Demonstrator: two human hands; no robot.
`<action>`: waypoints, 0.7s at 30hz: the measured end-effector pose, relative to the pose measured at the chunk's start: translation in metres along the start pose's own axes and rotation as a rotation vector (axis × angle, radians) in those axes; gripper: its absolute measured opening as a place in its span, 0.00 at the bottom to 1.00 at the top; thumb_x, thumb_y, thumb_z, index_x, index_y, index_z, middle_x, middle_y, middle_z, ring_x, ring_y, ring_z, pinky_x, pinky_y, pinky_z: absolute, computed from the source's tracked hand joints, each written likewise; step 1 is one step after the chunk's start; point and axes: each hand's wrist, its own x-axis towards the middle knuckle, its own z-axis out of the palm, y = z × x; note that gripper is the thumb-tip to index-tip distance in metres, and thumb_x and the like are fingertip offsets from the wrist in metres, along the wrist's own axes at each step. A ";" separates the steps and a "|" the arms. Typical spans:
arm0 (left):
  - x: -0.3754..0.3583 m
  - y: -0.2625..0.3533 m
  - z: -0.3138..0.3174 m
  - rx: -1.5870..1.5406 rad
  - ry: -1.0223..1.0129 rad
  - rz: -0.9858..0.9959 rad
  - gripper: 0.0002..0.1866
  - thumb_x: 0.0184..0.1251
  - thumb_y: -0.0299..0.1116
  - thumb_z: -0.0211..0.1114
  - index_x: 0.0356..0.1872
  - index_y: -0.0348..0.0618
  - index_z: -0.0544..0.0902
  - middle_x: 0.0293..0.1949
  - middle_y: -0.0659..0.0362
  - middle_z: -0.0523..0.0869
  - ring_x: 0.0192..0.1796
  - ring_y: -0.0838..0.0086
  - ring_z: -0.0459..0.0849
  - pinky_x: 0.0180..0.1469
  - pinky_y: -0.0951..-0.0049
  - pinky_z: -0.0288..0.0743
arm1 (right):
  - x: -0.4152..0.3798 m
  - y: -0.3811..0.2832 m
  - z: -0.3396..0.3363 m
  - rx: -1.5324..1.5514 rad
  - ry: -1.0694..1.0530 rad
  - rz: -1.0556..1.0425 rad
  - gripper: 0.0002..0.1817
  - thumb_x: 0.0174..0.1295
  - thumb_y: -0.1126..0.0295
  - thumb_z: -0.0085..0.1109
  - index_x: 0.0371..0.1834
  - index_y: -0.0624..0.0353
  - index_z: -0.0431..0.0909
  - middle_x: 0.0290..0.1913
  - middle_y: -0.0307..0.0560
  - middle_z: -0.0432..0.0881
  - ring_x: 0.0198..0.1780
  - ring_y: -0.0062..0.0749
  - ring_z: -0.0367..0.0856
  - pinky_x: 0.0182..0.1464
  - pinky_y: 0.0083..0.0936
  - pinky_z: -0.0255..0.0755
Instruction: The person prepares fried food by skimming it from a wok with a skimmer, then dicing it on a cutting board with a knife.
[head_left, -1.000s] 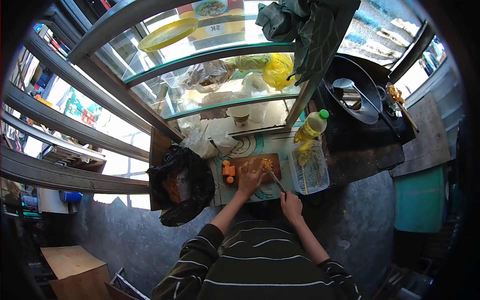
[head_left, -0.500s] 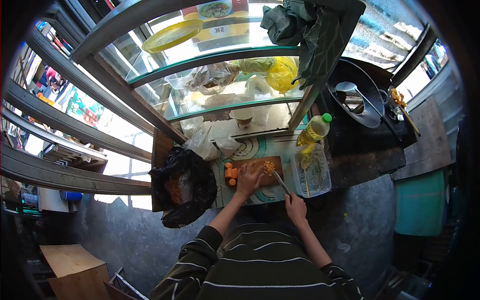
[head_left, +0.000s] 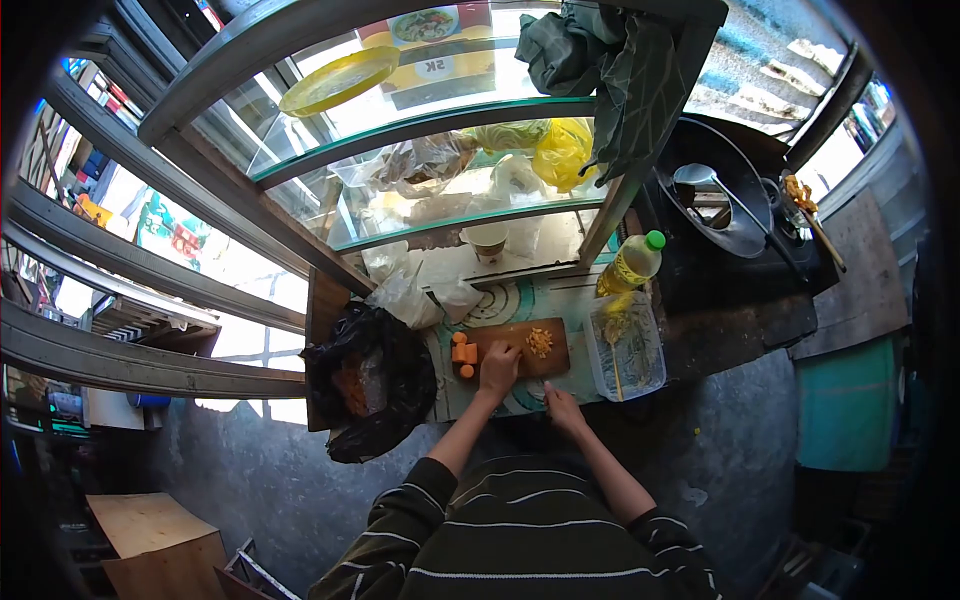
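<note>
A wooden cutting board (head_left: 556,362) lies on the counter. Orange carrot chunks (head_left: 464,352) sit at its left end, and a small heap of diced carrot (head_left: 539,343) near its right. My left hand (head_left: 498,372) rests on the board between the two, fingers curled down and closed; whatever is beneath the fingertips is hidden. Just off the board's near edge, my right hand (head_left: 564,409) is closed round the handle of a knife (head_left: 537,390), its blade low by the board edge and hard to make out.
Right of the board stand a clear plastic tub (head_left: 627,350) and a green-capped bottle (head_left: 633,262). A black plastic bag (head_left: 405,385) slumps at the left. Behind rises a glass display case (head_left: 440,225). At the far right, a wok (head_left: 712,190) with a ladle sits on the stove.
My right hand has drawn the knife away from the diced carrot, down and left towards the board's near edge. My left hand's fingers have curled in from spread.
</note>
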 end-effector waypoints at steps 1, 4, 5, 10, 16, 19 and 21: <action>0.000 0.002 0.001 0.000 -0.003 -0.001 0.05 0.49 0.25 0.61 0.28 0.36 0.81 0.29 0.52 0.75 0.37 0.61 0.75 0.39 0.66 0.72 | -0.002 -0.007 -0.001 0.062 -0.028 0.057 0.29 0.63 0.47 0.36 0.23 0.65 0.70 0.19 0.50 0.71 0.23 0.38 0.70 0.31 0.31 0.64; 0.000 0.004 0.001 0.006 0.021 -0.019 0.05 0.48 0.25 0.62 0.28 0.37 0.81 0.28 0.53 0.75 0.37 0.61 0.75 0.39 0.67 0.72 | -0.008 -0.019 -0.004 -0.143 0.060 -0.082 0.30 0.63 0.47 0.35 0.23 0.68 0.70 0.20 0.56 0.72 0.25 0.43 0.71 0.33 0.35 0.64; 0.000 0.004 0.001 -0.001 0.024 -0.031 0.06 0.47 0.25 0.62 0.28 0.38 0.81 0.28 0.53 0.76 0.36 0.62 0.76 0.38 0.67 0.72 | -0.010 -0.018 -0.003 -0.143 0.058 -0.080 0.30 0.63 0.47 0.35 0.23 0.68 0.70 0.20 0.56 0.72 0.25 0.43 0.71 0.33 0.35 0.64; 0.000 0.003 0.004 0.016 0.056 -0.056 0.06 0.45 0.24 0.63 0.28 0.39 0.81 0.28 0.55 0.76 0.36 0.63 0.76 0.37 0.67 0.72 | -0.015 -0.019 0.001 -0.212 0.104 -0.165 0.31 0.64 0.49 0.33 0.27 0.71 0.73 0.26 0.67 0.74 0.36 0.59 0.74 0.38 0.39 0.64; -0.001 0.005 0.005 0.035 0.071 -0.046 0.05 0.45 0.25 0.63 0.27 0.40 0.81 0.27 0.55 0.75 0.35 0.62 0.76 0.36 0.67 0.72 | -0.016 -0.029 -0.002 -0.312 0.051 -0.100 0.32 0.65 0.50 0.29 0.33 0.70 0.76 0.34 0.70 0.74 0.45 0.63 0.69 0.46 0.47 0.62; -0.002 0.004 0.006 0.032 0.082 -0.088 0.05 0.44 0.25 0.63 0.26 0.40 0.81 0.26 0.55 0.75 0.35 0.62 0.76 0.35 0.67 0.72 | -0.010 -0.041 -0.005 -0.289 0.033 -0.100 0.32 0.65 0.50 0.28 0.34 0.70 0.76 0.35 0.70 0.74 0.45 0.63 0.70 0.46 0.47 0.63; 0.000 0.002 0.006 0.009 0.075 -0.078 0.05 0.45 0.25 0.63 0.26 0.39 0.81 0.26 0.54 0.75 0.35 0.62 0.76 0.35 0.66 0.72 | -0.012 -0.042 -0.004 -0.287 0.038 -0.102 0.32 0.65 0.50 0.28 0.34 0.69 0.76 0.35 0.69 0.75 0.45 0.62 0.70 0.47 0.47 0.63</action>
